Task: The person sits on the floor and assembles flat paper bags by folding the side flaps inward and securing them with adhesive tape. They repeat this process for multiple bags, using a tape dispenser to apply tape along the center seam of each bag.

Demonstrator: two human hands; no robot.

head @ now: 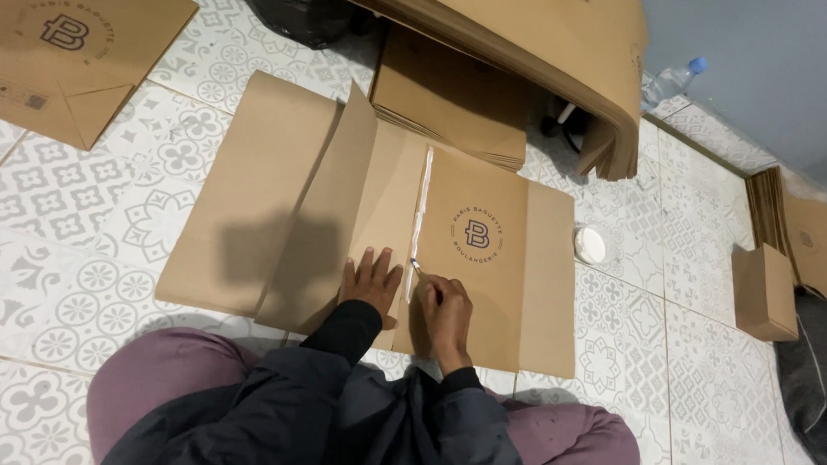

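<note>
A flat brown paper sheet with folded flaps lies on the patterned tile floor in front of me. A white line of glue runs down its middle fold. My left hand rests flat on the sheet just left of that line, fingers spread. My right hand grips a small glue brush, its tip touching the lower end of the white line. A round dark logo is printed on the panel to the right.
A tall drooping stack of brown paper sheets stands behind, with a lower stack beneath it. A small white round lid lies at the right. More folded bags sit far right. A plastic bottle lies by the wall.
</note>
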